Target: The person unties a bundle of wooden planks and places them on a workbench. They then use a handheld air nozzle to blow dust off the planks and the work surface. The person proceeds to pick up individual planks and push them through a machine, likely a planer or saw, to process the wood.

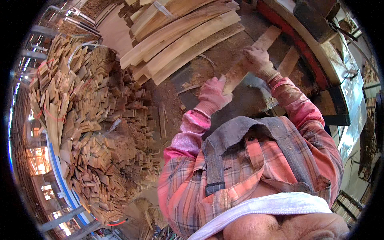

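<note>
A flat wooden board (pixel 238 73) lies slantwise in front of me, its far end reaching up to the right. My left hand (pixel 215 94), in a pinkish dusty glove, closes on the board's near end. Farther along, my right hand (pixel 259 62), gloved as well, grips the same board from above, with its fingers bent over it. Beside my right wrist is a second board (pixel 289 62), partly hidden by that arm. Under the boards is a dark, sawdust-covered work surface (pixel 250 90).
Long curved planks (pixel 188 44) are stacked beyond my left hand. A large heap of short wood pieces (pixel 92 120) fills the left side. A machine frame with a red edge (pixel 298 40) curves along the right, with a dark metal block (pixel 316 22) above it.
</note>
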A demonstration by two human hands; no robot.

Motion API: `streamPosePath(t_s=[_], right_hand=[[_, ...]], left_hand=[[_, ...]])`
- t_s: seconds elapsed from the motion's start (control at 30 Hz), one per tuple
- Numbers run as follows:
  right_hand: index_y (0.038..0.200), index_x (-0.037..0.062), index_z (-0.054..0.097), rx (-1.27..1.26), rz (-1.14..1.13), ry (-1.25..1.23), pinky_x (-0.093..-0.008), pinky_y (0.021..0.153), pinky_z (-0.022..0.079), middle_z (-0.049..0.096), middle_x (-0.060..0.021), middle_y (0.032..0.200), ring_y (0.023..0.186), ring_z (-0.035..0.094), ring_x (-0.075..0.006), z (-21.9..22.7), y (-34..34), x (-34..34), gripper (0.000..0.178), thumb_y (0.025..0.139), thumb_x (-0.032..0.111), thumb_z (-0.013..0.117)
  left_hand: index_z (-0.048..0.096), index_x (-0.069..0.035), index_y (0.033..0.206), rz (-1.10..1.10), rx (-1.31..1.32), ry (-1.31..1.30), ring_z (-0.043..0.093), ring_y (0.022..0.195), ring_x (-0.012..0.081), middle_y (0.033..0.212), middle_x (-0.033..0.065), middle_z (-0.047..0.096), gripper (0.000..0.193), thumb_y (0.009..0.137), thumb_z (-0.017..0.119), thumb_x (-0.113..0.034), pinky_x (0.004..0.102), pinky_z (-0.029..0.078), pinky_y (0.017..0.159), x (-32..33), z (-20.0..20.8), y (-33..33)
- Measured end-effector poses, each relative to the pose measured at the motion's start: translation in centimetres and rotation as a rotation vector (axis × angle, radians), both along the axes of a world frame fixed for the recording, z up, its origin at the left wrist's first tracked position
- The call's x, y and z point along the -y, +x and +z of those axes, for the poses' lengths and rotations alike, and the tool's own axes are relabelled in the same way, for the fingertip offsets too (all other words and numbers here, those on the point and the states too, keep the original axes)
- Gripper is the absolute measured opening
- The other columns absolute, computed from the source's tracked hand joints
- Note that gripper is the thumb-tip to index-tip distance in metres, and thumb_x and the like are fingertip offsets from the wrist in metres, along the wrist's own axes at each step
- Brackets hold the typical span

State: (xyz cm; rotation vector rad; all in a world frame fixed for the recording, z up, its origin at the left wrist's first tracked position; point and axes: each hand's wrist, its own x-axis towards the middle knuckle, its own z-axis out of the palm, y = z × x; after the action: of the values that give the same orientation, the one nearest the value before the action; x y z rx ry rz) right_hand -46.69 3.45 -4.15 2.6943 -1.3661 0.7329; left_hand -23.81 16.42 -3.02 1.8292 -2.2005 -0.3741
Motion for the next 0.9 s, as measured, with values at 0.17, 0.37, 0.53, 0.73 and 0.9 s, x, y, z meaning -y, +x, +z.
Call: streamPosePath(t_s=[0.17, 0.37, 0.53, 0.73, 0.9], right_hand=[[0.099, 0.0101, 0.069, -0.131, -0.013, 0.134, -0.0488, 0.084, 0.05, 0.068, -0.0124, 0.108, 0.102, 0.063, -0.0366, -0.7, 0.7, -0.2, 0.027, 0.087, 0.032, 0.059], [0.101, 0.012, 0.069, -0.23, -0.315, 0.117, -0.0493, 0.09, 0.049, 0.065, -0.0137, 0.115, 0.11, 0.06, -0.0344, -2.4, -7.6, 2.1, 0.031, 0.09, 0.038, 0.055], [0.102, 0.0081, 0.068, -0.192, -0.294, 0.183, -0.0478, 0.093, 0.047, 0.065, -0.0145, 0.112, 0.109, 0.058, -0.0371, -2.4, -10.0, 3.1, 0.029, 0.091, 0.031, 0.056], [0.106, 0.0068, 0.067, -0.107, -0.437, 0.079, -0.0483, 0.093, 0.047, 0.065, -0.0166, 0.112, 0.109, 0.059, -0.0385, -5.5, -14.0, 5.4, 0.031, 0.091, 0.031, 0.055], [0.111, 0.007, 0.067, -0.1, -0.434, 0.215, -0.0473, 0.096, 0.047, 0.065, -0.0163, 0.12, 0.112, 0.059, -0.0382, -1.2, -9.4, 3.6, 0.032, 0.088, 0.028, 0.059]], left_hand=[[0.059, -0.014, 0.129, -0.132, -0.025, 0.093, 0.058, 0.111, 0.0376, 0.121, 0.0192, 0.059, 0.063, 0.075, 0.073, -0.045, 0.0475, 0.048, 0.094, -0.3, -1.1, 1.6], [0.051, -0.006, 0.138, 0.375, 0.08, -0.142, 0.049, 0.129, 0.0363, 0.143, 0.0185, 0.049, 0.064, 0.083, 0.068, -0.036, 0.0473, 0.04, 0.108, 4.5, 2.2, 10.4], [0.041, -0.009, 0.144, 0.61, 0.474, -0.157, 0.048, 0.13, 0.0362, 0.143, 0.0178, 0.047, 0.079, 0.076, 0.076, -0.032, 0.0483, 0.041, 0.108, 6.4, 3.2, 19.9], [0.054, -0.006, 0.131, 0.55, 0.564, 0.184, 0.051, 0.125, 0.0329, 0.131, 0.018, 0.053, 0.068, 0.074, 0.076, -0.037, 0.0441, 0.044, 0.103, 6.8, 6.4, 17.0], [0.072, -0.005, 0.1, 0.333, 0.272, -0.102, 0.065, 0.101, 0.0366, 0.105, 0.0198, 0.068, 0.051, 0.065, 0.078, -0.042, 0.0432, 0.054, 0.086, 2.8, 3.2, 13.0]])
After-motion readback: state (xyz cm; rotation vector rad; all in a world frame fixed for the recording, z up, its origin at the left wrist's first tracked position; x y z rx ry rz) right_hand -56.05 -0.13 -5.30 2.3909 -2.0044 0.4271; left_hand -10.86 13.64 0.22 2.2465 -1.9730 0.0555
